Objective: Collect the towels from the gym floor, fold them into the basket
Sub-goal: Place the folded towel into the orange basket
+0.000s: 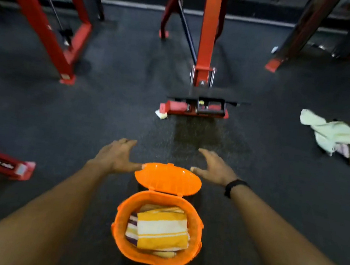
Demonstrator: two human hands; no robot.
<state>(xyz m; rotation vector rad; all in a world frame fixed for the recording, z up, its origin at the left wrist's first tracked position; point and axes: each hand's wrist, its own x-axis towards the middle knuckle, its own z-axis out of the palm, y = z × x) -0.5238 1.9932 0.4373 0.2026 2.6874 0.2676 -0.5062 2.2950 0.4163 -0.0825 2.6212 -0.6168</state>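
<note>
Where folded towels [161, 229] overlap, lower ones half-hidden

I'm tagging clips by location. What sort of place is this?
Most likely a gym: red steel machine frames stand on dark speckled rubber flooring, with a used towel dropped on it.

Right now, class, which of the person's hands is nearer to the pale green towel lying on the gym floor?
Right. The right hand hovers open beside the basket lid, with the pale green towel farther off to its right. The left hand is on the lid's other side, farther away.
</note>
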